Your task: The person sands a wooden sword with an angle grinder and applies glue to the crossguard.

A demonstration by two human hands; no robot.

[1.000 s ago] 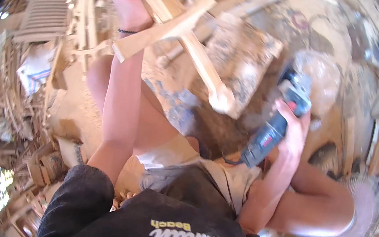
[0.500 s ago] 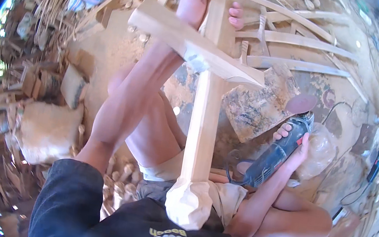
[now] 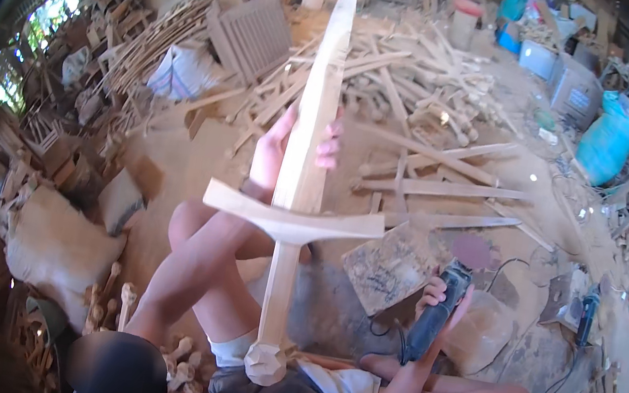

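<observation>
An unpainted wooden sword (image 3: 279, 289) stands before me, blade tip pointing away and faceted pommel close to my lap. Its curved crossguard lies roughly level across the view. My left hand (image 3: 272, 151) is wrapped round the blade from behind, a little beyond the crossguard; fingertips show on the right edge. On the right, my right hand (image 3: 435, 294) grips the body of a dark blue angle grinder (image 3: 433, 318). The grinder's round reddish disc (image 3: 472, 252) points away from me, apart from the sword. The disc looks blurred; whether it spins I cannot tell.
Several rough wooden swords (image 3: 445, 190) lie on the floor ahead, before a heap of wood pieces (image 3: 381, 76). A stained board (image 3: 391, 268) and a clear plastic bag (image 3: 480, 332) are near the grinder. Another grinder (image 3: 586, 318) rests farther right. A sack (image 3: 62, 250) sits left.
The sword has turned, so its crossguard is now nearly level and the blade tip shows. My view has lifted toward the far room. Both hands keep their holds.
</observation>
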